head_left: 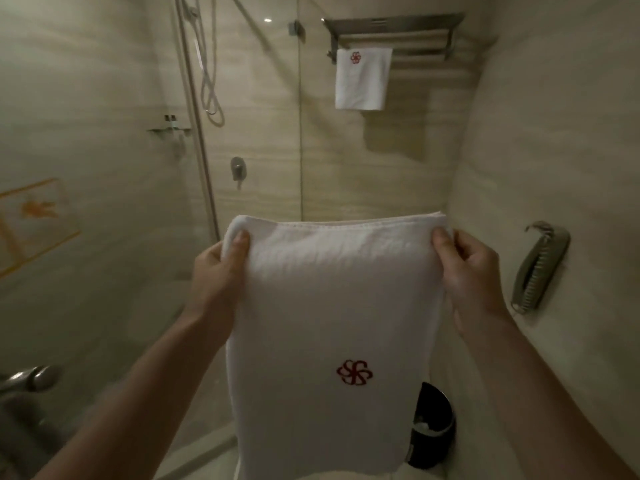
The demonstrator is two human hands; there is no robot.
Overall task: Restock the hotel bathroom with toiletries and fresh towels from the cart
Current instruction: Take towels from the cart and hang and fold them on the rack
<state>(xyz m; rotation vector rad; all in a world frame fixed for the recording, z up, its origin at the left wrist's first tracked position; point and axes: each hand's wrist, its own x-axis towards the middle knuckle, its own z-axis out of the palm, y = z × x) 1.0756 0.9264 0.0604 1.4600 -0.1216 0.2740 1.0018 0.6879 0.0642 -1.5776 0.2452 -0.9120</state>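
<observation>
Head view: a folded white towel (332, 306) is being held up in front of the person between the two bare hands, and it is hanging straight down from its top edge. Its top left corner is being pinched by the left hand (214, 271). The thumb is being pressed flat on the near face of the cloth, while the other fingers are being hidden behind it, so their curl cannot be told. The top right corner is being gripped by the right hand (471, 268), with the thumb on the near face and the fingers curled beside the edge. A red emblem (354, 372), shaped like a flower, is being shown on the lower part of the near face.

High on the far wall a metal towel rack (394, 32) is being seen. A smaller white towel (362, 79) with the same red mark is being carried over its lower bar, at the left end, well apart from the held one.

To the left, a shower hose (211, 81) and a mixer valve (238, 169) are being viewed through a glass screen (270, 116). Two small bottles (169, 118) are being borne upright on a small shelf (169, 129). An orange sign (34, 220) is being displayed at the left edge.

On the right wall a wall phone (540, 265) is being seen near the right hand. On the floor, a black bin (433, 427) is being partly covered by the towel's lower right side. A blurred tap (31, 377) is being caught at the lower left.
</observation>
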